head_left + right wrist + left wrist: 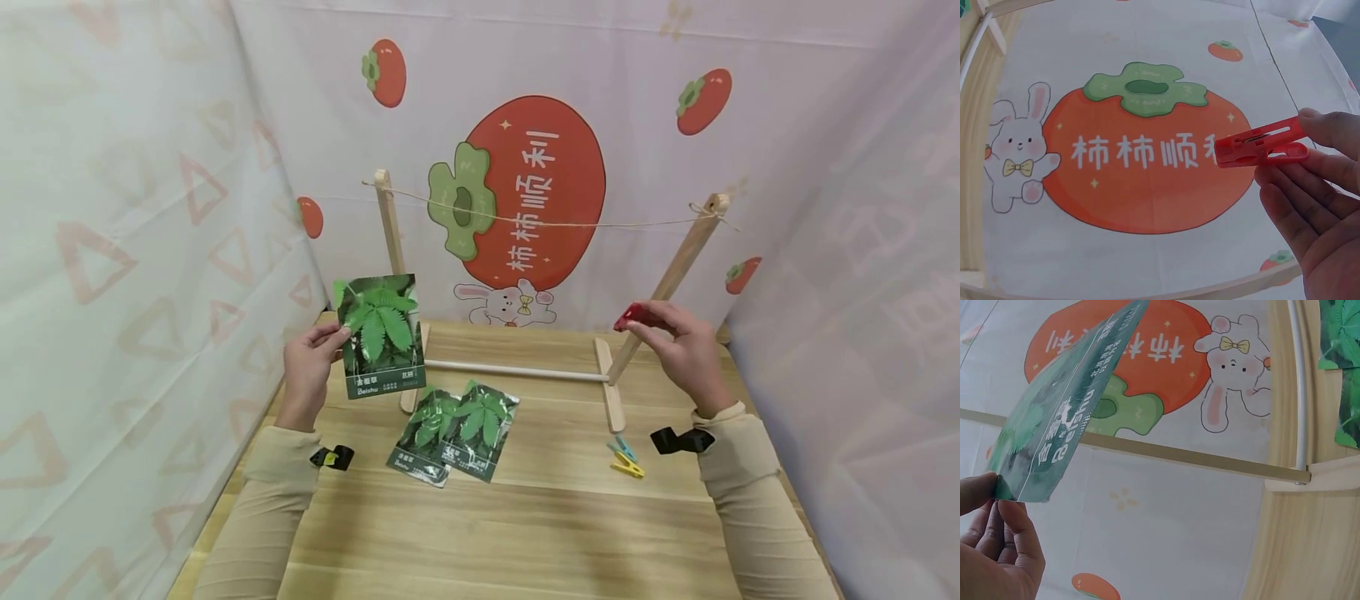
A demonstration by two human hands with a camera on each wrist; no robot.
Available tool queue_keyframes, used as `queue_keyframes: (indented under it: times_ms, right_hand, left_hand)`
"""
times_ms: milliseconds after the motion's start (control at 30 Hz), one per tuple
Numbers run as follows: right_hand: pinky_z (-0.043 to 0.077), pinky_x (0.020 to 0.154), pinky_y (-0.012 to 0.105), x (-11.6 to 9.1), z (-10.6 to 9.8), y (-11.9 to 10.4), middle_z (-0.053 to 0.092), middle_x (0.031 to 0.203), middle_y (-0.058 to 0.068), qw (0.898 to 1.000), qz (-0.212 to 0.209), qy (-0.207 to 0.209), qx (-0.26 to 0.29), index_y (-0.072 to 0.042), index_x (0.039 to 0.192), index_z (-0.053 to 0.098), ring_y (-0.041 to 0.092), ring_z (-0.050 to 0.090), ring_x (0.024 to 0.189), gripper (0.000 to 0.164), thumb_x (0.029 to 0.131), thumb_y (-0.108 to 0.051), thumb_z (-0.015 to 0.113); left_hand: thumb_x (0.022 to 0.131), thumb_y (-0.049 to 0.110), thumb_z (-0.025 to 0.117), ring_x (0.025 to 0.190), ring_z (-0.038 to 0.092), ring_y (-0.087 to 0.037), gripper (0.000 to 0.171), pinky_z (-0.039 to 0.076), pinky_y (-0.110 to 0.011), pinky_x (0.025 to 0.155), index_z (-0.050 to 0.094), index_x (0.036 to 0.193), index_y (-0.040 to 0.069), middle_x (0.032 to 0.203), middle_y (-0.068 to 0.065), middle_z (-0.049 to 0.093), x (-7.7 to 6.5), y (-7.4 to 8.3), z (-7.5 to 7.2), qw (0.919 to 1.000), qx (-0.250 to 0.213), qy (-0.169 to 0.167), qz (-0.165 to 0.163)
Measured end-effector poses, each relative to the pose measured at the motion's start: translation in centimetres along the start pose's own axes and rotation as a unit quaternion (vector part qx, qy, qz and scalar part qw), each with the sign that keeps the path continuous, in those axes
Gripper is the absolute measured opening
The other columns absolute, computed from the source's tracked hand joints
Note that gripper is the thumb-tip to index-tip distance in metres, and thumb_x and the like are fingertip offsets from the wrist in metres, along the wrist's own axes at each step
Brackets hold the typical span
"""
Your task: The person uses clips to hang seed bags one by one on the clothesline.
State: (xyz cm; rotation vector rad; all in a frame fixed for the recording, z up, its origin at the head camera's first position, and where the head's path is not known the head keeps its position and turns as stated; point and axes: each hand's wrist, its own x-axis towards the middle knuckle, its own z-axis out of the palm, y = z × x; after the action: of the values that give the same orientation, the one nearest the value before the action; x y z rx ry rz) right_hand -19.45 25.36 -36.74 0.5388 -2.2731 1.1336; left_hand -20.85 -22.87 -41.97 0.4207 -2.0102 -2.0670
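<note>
My left hand (307,367) pinches a green seed packet (381,337) by its side edge, thumb in front, and holds it up in front of the left post. In the left wrist view the packet (1054,419) appears tilted, with the thumb and fingers on its lower corner. A red clothespin (1260,147) is pinched by its handle end between thumb and fingers of my right hand (686,350), near the right post. Its nose end points left, away from the palm. Two more green packets (482,429) lie overlapping on the table, between the hands.
A twine line (585,224) runs between two wooden posts (390,221), joined below by a white rod (517,372). Blue and yellow clothespins (627,467) lie on the wooden table (480,542) at the right. Printed cloth walls (300,75) surround the table.
</note>
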Motion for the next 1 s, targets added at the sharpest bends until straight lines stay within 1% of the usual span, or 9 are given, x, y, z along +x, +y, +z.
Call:
queue_keyframes:
  times_ms: [267, 333, 467, 567, 633, 700, 900, 967, 1000]
  right_hand:
    - [0.044, 0.076, 0.002, 1.8, -0.1, -1.6, 0.070, 0.096, 0.017, 1.000, -0.013, 0.011, 0.008, 0.003, 0.110, 0.071, -0.015, 0.058, 0.085, 0.029, 0.082, 0.007, 0.072]
    - [0.044, 0.075, 0.002, 2.2, -0.1, -1.9, 0.070, 0.095, 0.011, 1.000, -0.015, 0.014, 0.009, 0.003, 0.110, 0.071, -0.014, 0.059, 0.084, 0.029, 0.082, 0.007, 0.072]
    - [0.046, 0.070, 0.004, 2.9, -0.1, -2.3, 0.067, 0.095, -0.008, 0.998, -0.027, 0.024, 0.046, 0.005, 0.110, 0.071, -0.010, 0.062, 0.082, 0.029, 0.081, 0.010, 0.071]
    - [0.048, 0.071, 0.006, 3.5, 0.0, -2.6, 0.065, 0.096, -0.015, 0.996, -0.040, 0.030, 0.068, 0.005, 0.110, 0.071, -0.008, 0.064, 0.082, 0.030, 0.080, 0.012, 0.071]
    - [0.049, 0.074, 0.006, 3.9, 0.1, -2.8, 0.065, 0.097, -0.015, 0.996, -0.046, 0.032, 0.071, 0.005, 0.110, 0.071, -0.007, 0.064, 0.084, 0.030, 0.081, 0.012, 0.071]
    - [0.050, 0.077, 0.006, 4.3, 0.3, -3.0, 0.066, 0.098, -0.011, 0.996, -0.051, 0.035, 0.069, 0.005, 0.110, 0.070, -0.007, 0.064, 0.085, 0.030, 0.081, 0.011, 0.070]
    - [0.050, 0.081, 0.008, 5.9, 1.2, -4.0, 0.070, 0.097, 0.015, 0.994, -0.073, 0.042, 0.074, 0.006, 0.109, 0.070, -0.006, 0.064, 0.088, 0.026, 0.083, 0.009, 0.069]
    - [0.051, 0.082, 0.009, 6.4, 1.6, -4.3, 0.070, 0.097, 0.020, 0.993, -0.078, 0.044, 0.076, 0.006, 0.109, 0.070, -0.006, 0.064, 0.088, 0.024, 0.084, 0.007, 0.069]
    - [0.051, 0.081, 0.009, 6.6, 1.8, -4.4, 0.069, 0.096, 0.019, 0.993, -0.078, 0.046, 0.079, 0.005, 0.108, 0.070, -0.005, 0.064, 0.088, 0.023, 0.085, 0.005, 0.069]
  left_hand:
    - [0.091, 0.011, 0.069, 0.079, 0.065, -0.001, 0.010, 0.052, -0.015, 0.066, 0.066, 0.100, 0.007, 0.079, 0.017, 0.067, 0.1, 1.3, 1.2, 0.9998, -0.004, -0.006, 0.021]
    - [0.091, 0.011, 0.069, 0.078, 0.064, -0.001, 0.010, 0.052, -0.015, 0.066, 0.065, 0.099, 0.008, 0.078, 0.017, 0.067, 0.1, 1.6, 1.5, 0.9996, -0.006, -0.008, 0.026]
    - [0.091, 0.011, 0.069, 0.077, 0.064, -0.002, 0.009, 0.052, -0.015, 0.065, 0.065, 0.099, 0.009, 0.078, 0.017, 0.067, 0.4, 2.0, 2.2, 0.9992, -0.014, -0.015, 0.036]
    - [0.091, 0.011, 0.069, 0.078, 0.064, -0.002, 0.010, 0.052, -0.015, 0.066, 0.065, 0.100, 0.008, 0.079, 0.017, 0.067, 0.6, 2.1, 2.6, 0.9989, -0.014, -0.019, 0.040]
    - [0.091, 0.010, 0.069, 0.078, 0.064, -0.002, 0.011, 0.052, -0.015, 0.066, 0.065, 0.101, 0.007, 0.079, 0.016, 0.068, 0.7, 2.2, 2.9, 0.9988, -0.018, -0.020, 0.042]
    - [0.091, 0.010, 0.069, 0.077, 0.063, -0.001, 0.012, 0.052, -0.015, 0.066, 0.065, 0.101, 0.006, 0.079, 0.016, 0.068, 0.8, 2.4, 3.1, 0.9986, -0.018, -0.021, 0.044]
    - [0.090, 0.012, 0.071, 0.075, 0.063, 0.000, 0.013, 0.051, -0.015, 0.065, 0.066, 0.100, 0.007, 0.079, 0.016, 0.067, 1.2, 3.0, 4.1, 0.9982, -0.019, -0.024, 0.051]
    - [0.089, 0.012, 0.071, 0.075, 0.063, 0.000, 0.013, 0.051, -0.015, 0.065, 0.066, 0.100, 0.007, 0.079, 0.016, 0.067, 1.3, 3.1, 4.4, 0.9977, -0.021, -0.028, 0.058]
    - [0.090, 0.012, 0.071, 0.074, 0.063, 0.000, 0.013, 0.051, -0.015, 0.065, 0.066, 0.101, 0.007, 0.080, 0.016, 0.067, 1.4, 3.1, 4.6, 0.9975, -0.022, -0.030, 0.061]
